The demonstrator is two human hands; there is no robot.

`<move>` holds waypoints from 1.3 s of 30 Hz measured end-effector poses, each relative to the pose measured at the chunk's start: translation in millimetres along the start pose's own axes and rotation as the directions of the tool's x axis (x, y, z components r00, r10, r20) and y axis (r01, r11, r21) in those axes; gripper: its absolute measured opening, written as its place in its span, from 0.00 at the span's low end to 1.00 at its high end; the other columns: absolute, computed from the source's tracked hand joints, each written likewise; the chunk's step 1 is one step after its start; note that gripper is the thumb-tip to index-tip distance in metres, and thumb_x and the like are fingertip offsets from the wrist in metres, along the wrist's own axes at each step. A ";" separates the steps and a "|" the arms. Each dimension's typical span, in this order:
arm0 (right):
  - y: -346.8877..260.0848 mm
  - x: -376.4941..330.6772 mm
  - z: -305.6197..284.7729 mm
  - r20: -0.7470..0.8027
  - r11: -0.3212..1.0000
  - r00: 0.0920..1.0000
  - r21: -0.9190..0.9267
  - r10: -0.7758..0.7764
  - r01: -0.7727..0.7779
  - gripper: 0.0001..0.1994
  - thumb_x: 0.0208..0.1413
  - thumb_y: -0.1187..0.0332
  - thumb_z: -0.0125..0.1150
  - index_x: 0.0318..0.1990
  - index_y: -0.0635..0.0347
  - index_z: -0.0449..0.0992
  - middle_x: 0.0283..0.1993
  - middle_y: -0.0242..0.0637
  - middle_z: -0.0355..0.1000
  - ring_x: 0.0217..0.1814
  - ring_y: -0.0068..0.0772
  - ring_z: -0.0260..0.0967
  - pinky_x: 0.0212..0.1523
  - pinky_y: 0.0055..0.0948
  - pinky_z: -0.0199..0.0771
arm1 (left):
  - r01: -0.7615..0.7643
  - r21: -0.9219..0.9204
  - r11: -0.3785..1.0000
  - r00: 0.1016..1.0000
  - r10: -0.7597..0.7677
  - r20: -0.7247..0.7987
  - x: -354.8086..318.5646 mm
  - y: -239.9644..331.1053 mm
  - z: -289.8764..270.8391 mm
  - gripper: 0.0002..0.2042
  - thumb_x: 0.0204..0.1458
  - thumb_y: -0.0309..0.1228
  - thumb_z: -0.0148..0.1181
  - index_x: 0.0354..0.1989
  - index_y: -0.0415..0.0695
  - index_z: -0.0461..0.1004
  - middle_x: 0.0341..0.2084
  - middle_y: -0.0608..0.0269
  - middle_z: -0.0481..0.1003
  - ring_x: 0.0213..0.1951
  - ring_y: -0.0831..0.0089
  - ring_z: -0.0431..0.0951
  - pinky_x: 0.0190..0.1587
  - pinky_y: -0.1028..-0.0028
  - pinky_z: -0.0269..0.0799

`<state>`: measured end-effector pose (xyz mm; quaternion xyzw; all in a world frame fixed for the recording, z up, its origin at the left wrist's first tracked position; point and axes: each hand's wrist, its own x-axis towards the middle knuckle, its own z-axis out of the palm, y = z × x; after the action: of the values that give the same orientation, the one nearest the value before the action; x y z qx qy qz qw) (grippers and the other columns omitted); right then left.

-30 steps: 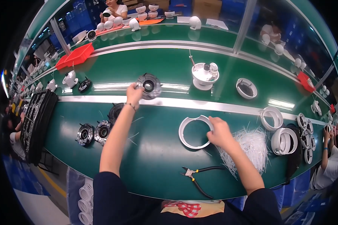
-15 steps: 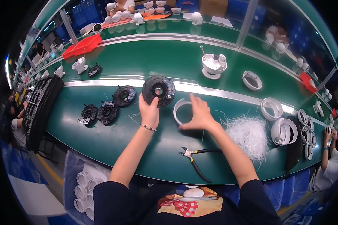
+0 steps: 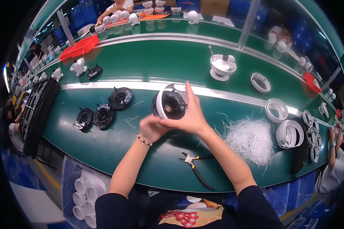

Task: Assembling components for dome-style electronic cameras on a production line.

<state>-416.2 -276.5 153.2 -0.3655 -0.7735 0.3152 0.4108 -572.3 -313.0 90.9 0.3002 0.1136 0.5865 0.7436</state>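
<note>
Both my hands are raised together above the green table (image 3: 103,149). My right hand (image 3: 189,116) grips a white plastic ring (image 3: 163,100) that sits around a round black disc part (image 3: 172,104). My left hand (image 3: 153,128) holds the lower left edge of the same black part. The ring and disc are tilted toward me. Three more black disc parts lie on the table to the left: one (image 3: 120,98) farther back, two (image 3: 103,116) (image 3: 83,118) side by side.
Pliers (image 3: 195,168) lie near the front edge. A heap of white plastic strips (image 3: 252,139) and several white rings (image 3: 290,133) sit at right. A white bowl-shaped holder (image 3: 222,65) stands behind the metal rail. Other people sit at far left, right and back.
My left hand fetched the black disc from beyond the rail toward me. My right hand lifted the white ring off the table. Both now meet, ring around disc.
</note>
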 end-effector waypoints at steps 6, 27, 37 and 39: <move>4.4 -4.9 6.7 0.111 0.986 0.987 -0.106 -0.119 0.131 0.60 0.19 0.49 0.73 0.59 0.74 0.42 0.61 0.60 0.43 0.64 0.56 0.39 0.61 0.42 0.45 | -0.064 -0.098 0.993 0.976 0.042 -0.212 14.7 5.7 18.5 0.30 0.53 0.53 0.33 0.53 0.40 0.60 0.46 0.53 0.67 0.48 0.63 0.68 0.51 0.63 0.64; 5.4 5.7 -20.5 0.397 0.984 0.915 0.177 -0.076 0.005 0.58 0.18 0.55 0.75 0.60 0.64 0.45 0.61 0.53 0.44 0.63 0.51 0.42 0.60 0.41 0.49 | 0.167 -0.213 0.963 0.957 -0.210 -0.202 17.6 12.3 21.1 0.24 0.55 0.47 0.31 0.50 0.42 0.63 0.45 0.55 0.68 0.45 0.63 0.70 0.49 0.64 0.67; -1.3 3.6 -15.5 0.384 0.978 0.921 -0.153 -0.074 0.142 0.58 0.17 0.56 0.75 0.60 0.66 0.44 0.61 0.56 0.45 0.63 0.54 0.42 0.60 0.42 0.48 | 0.198 -0.222 0.955 0.957 -0.237 -0.166 20.0 7.7 21.7 0.31 0.52 0.58 0.30 0.49 0.45 0.65 0.45 0.57 0.68 0.46 0.64 0.69 0.49 0.64 0.65; -2.6 2.4 -15.5 0.380 0.983 0.924 -0.158 -0.026 0.093 0.59 0.17 0.55 0.75 0.60 0.67 0.44 0.60 0.56 0.46 0.62 0.54 0.43 0.60 0.42 0.48 | 0.212 -0.198 0.957 0.948 -0.251 -0.198 20.5 7.5 25.4 0.33 0.51 0.60 0.28 0.50 0.44 0.64 0.44 0.58 0.68 0.46 0.65 0.69 0.49 0.65 0.65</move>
<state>-404.5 -273.0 163.4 -0.3087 -0.8732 0.2983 0.2308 -559.3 -300.7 119.2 0.1514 0.1783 0.5322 0.8136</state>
